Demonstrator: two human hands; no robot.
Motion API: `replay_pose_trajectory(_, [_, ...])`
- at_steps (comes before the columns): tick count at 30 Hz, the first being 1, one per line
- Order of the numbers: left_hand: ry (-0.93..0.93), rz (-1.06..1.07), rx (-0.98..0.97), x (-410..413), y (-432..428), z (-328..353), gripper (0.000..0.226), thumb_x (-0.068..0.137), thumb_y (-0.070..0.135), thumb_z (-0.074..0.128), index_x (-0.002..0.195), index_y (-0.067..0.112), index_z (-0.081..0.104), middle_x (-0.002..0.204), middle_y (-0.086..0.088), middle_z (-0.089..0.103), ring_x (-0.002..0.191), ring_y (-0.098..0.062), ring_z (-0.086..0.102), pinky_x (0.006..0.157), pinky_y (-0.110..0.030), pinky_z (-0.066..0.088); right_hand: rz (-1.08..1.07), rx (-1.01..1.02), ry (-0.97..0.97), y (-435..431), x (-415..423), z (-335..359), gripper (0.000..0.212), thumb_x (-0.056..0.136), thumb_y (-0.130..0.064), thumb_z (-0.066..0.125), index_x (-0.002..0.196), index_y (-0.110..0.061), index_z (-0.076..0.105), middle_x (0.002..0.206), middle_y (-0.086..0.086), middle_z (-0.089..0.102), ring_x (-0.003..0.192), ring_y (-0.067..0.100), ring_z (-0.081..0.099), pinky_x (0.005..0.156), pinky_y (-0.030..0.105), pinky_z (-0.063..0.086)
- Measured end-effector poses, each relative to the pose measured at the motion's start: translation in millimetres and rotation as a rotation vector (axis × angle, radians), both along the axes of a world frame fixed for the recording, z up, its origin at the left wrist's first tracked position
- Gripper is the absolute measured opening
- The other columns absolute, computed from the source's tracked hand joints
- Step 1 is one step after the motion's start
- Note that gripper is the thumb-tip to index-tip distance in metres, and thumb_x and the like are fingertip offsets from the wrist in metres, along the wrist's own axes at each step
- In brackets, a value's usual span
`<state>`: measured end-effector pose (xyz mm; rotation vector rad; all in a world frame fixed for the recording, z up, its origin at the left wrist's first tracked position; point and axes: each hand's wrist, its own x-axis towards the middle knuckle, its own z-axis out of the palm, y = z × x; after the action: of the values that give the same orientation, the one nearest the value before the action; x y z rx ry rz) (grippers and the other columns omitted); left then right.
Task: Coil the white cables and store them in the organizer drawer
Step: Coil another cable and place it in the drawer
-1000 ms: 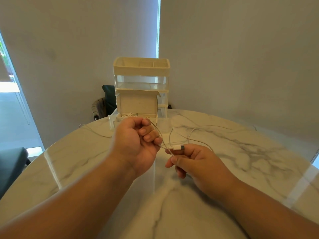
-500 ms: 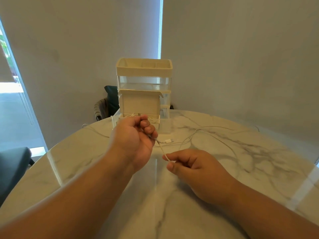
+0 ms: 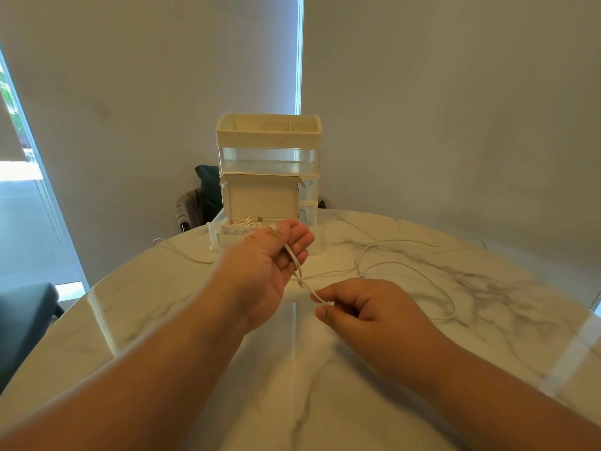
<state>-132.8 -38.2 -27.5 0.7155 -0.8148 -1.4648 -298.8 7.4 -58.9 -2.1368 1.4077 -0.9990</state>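
A thin white cable [image 3: 410, 267] lies in loose loops on the marble table [image 3: 292, 385], right of centre. One end of it runs up across the straightened fingers of my left hand [image 3: 270, 265], and the thumb pins its connector near the fingertips. My right hand [image 3: 364, 312] pinches the same cable between thumb and forefinger, just below the left hand. Behind them stands the cream and clear organizer [image 3: 268, 138]. Its bottom drawer [image 3: 217, 236] is pulled out and holds coiled white cables [image 3: 242, 223].
A cream box with its lid up [image 3: 261, 198] stands in the open drawer. Another thin cable [image 3: 183, 253] trails off the table to the left of the organizer. A dark chair [image 3: 203, 190] is behind the table, a dark seat [image 3: 22, 307] at the left edge.
My left hand has gone from a fist to straightened fingers with the cable lying across them. My right hand let go of the connector and now pinches the cable lower down.
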Motion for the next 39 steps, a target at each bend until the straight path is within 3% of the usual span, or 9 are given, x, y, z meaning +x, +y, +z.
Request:
replay_pose_trajectory(5, [-0.295, 0.024, -0.107, -8.4, 3.9, -5.4, 0.017, 0.096, 0.009, 0.056, 0.109, 0.007, 0.067, 0.097, -0.006, 0.077, 0.093, -0.017, 0.074, 0.078, -0.025, 0.057, -0.008, -0.133, 0.114, -1.1, -0.3, 4.1, 0.013, 0.091, -0.033, 0.063, 0.09, -0.026, 0.074, 0.076, -0.013, 0.067, 0.083, 0.003, 0.059, 0.064, 0.011, 0.04])
replay_pose_trajectory(10, [-0.619, 0.027, -0.244, -16.9, 10.5, -14.1, 0.014, 0.092, 0.008, 0.063, 0.101, 0.014, 0.072, 0.09, -0.003, 0.077, 0.085, -0.011, 0.072, 0.071, -0.015, 0.055, -0.033, -0.198, 0.183, -2.8, -1.8, 4.7, 0.013, 0.09, -0.03, 0.063, 0.081, -0.025, 0.07, 0.071, -0.014, 0.061, 0.08, 0.004, 0.054, 0.062, 0.012, 0.035])
replay_pose_trajectory(16, [-0.794, -0.054, -0.303, -20.7, 13.6, -17.3, 0.021, 0.094, 0.0, 0.054, 0.104, 0.004, 0.072, 0.083, -0.005, 0.071, 0.062, 0.004, 0.064, 0.056, -0.007, 0.046, -0.01, -0.273, 0.233, -2.8, -2.2, 4.9, 0.011, 0.09, -0.026, 0.061, 0.083, -0.029, 0.069, 0.072, -0.016, 0.059, 0.075, 0.005, 0.054, 0.062, 0.015, 0.038])
replay_pose_trajectory(20, [-0.797, -0.144, -0.289, -19.4, 15.2, -15.6, 0.024, 0.093, -0.004, 0.051, 0.097, 0.001, 0.074, 0.074, -0.006, 0.07, 0.063, -0.003, 0.062, 0.06, -0.013, 0.048, 0.012, -0.347, 0.31, -3.6, -4.5, 8.9, 0.019, 0.089, -0.032, 0.054, 0.09, -0.032, 0.073, 0.073, -0.013, 0.063, 0.071, 0.007, 0.054, 0.062, 0.019, 0.038])
replay_pose_trajectory(24, [-0.75, -0.217, -0.199, -16.6, 11.4, -17.3, 0.024, 0.094, 0.002, 0.056, 0.085, 0.01, 0.077, 0.081, -0.014, 0.069, 0.076, -0.022, 0.057, 0.078, -0.034, 0.051, 0.024, -0.388, 0.326, -3.7, -5.6, 10.8, 0.015, 0.087, -0.031, 0.058, 0.087, -0.032, 0.073, 0.068, -0.013, 0.061, 0.068, 0.008, 0.053, 0.062, 0.027, 0.039])
replay_pose_trajectory(33, [-0.759, -0.299, -0.128, -15.2, 16.1, -15.8, 0.024, 0.091, 0.007, 0.06, 0.071, 0.013, 0.072, 0.066, -0.007, 0.06, 0.066, -0.019, 0.053, 0.075, -0.038, 0.042, 0.045, -0.381, 0.247, 0.0, -7.2, 16.1, 0.011, 0.079, -0.028, 0.064, 0.076, -0.032, 0.074, 0.068, -0.019, 0.066, 0.071, -0.002, 0.055, 0.066, 0.011, 0.036])
replay_pose_trajectory(36, [-0.711, -0.29, -0.086, -17.1, 18.9, -14.3, 0.024, 0.097, 0.005, 0.049, 0.08, 0.017, 0.062, 0.07, 0.007, 0.055, 0.059, 0.004, 0.056, 0.068, -0.009, 0.041, 0.037, -0.355, 0.199, 0.3, -7.8, 16.9, 0.013, 0.078, -0.024, 0.064, 0.074, -0.032, 0.074, 0.069, -0.019, 0.068, 0.074, 0.003, 0.06, 0.068, 0.017, 0.042])
replay_pose_trajectory(37, [-0.708, -0.269, -0.123, -18.5, 21.1, -14.2, 0.023, 0.099, 0.004, 0.045, 0.085, 0.016, 0.059, 0.07, 0.01, 0.053, 0.057, 0.007, 0.056, 0.062, -0.007, 0.041, 0.026, -0.351, 0.193, 0.1, -8.6, 17.1, 0.012, 0.077, -0.024, 0.064, 0.073, -0.031, 0.073, 0.069, -0.018, 0.068, 0.074, 0.004, 0.06, 0.068, 0.018, 0.043])
replay_pose_trajectory(39, [-0.701, -0.295, -0.165, -21.0, 22.9, -14.2, 0.022, 0.101, 0.012, 0.045, 0.085, 0.009, 0.061, 0.067, 0.002, 0.056, 0.06, -0.005, 0.055, 0.064, -0.02, 0.045, 0.002, -0.347, 0.201, -1.1, -10.1, 17.3, 0.011, 0.077, -0.024, 0.064, 0.07, -0.029, 0.071, 0.067, -0.017, 0.067, 0.074, 0.005, 0.059, 0.067, 0.018, 0.042])
